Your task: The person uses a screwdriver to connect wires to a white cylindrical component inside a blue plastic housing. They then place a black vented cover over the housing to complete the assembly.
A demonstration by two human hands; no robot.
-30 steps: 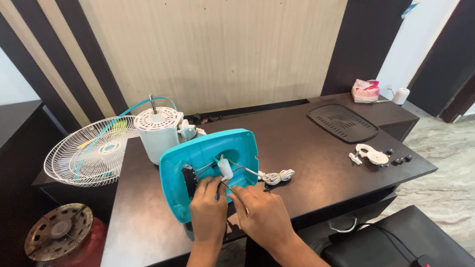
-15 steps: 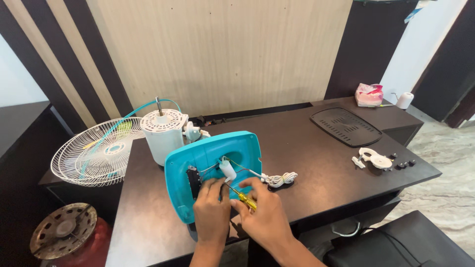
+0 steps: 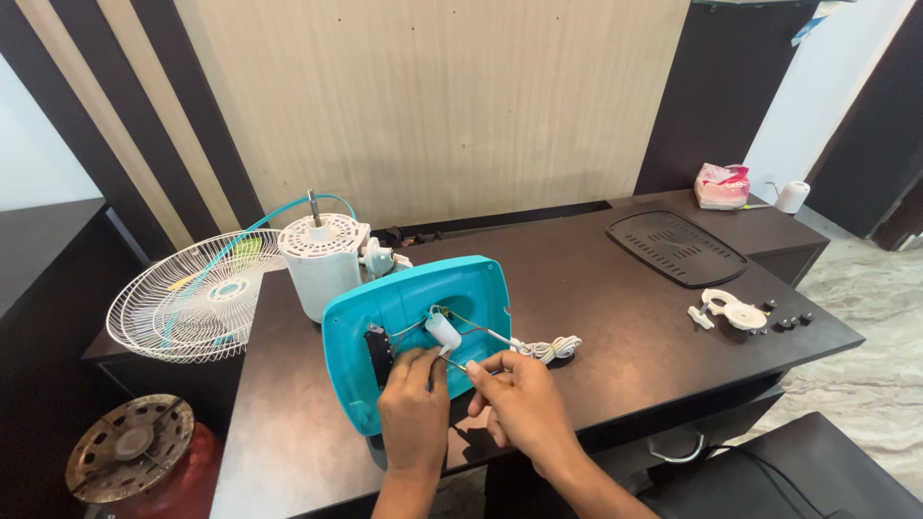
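Note:
A turquoise fan base [image 3: 481,288] stands tilted on the dark desk [image 3: 615,327], its open underside facing me. Inside it are a white cylindrical capacitor [image 3: 443,330], a black switch block [image 3: 375,348] and thin wires. My left hand [image 3: 413,408] grips the base's lower part, fingertips just below the capacitor. My right hand [image 3: 524,404] is beside it on the right, fingers pinched on a small screwdriver [image 3: 460,365] whose thin shaft points at the wiring. A coiled white cord [image 3: 550,348] lies just right of the base.
Behind the base stand a white fan motor [image 3: 322,259] and a wire fan guard [image 3: 187,293]. A black grille plate [image 3: 678,250], a white plastic part [image 3: 731,311] and small screws [image 3: 784,322] lie at the right. A red cylinder [image 3: 192,471] stands on the floor at left.
Both hands have moved slightly up into the base toward the capacitor. The screwdriver's yellow handle, visible before, is now hidden in my right hand.

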